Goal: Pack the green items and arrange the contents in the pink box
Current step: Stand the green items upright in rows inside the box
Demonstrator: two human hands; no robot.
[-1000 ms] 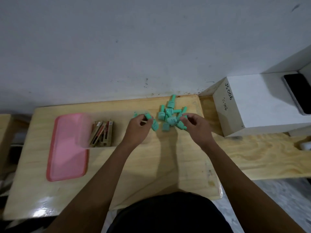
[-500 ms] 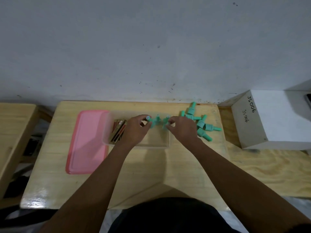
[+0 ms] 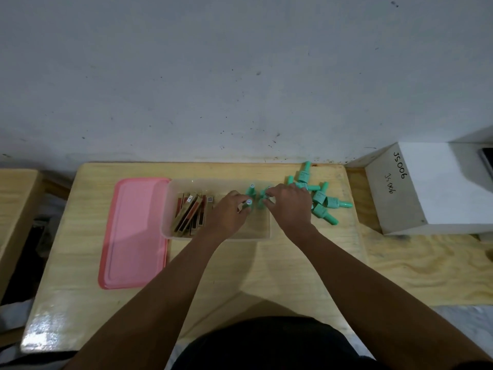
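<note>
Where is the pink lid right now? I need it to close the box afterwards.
The pink lid lies flat on the wooden table, left of the clear box, touching its left wall.

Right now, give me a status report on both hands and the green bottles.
Left hand and right hand each setting green bottles in the clear box. Loose bottle pile waits on the table, right. Nothing blocking.

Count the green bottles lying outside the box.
6 bottles, piled right of the box: one farthest, two just nearer, one mid-pile, two nearest. Overlap may hide more.
</note>
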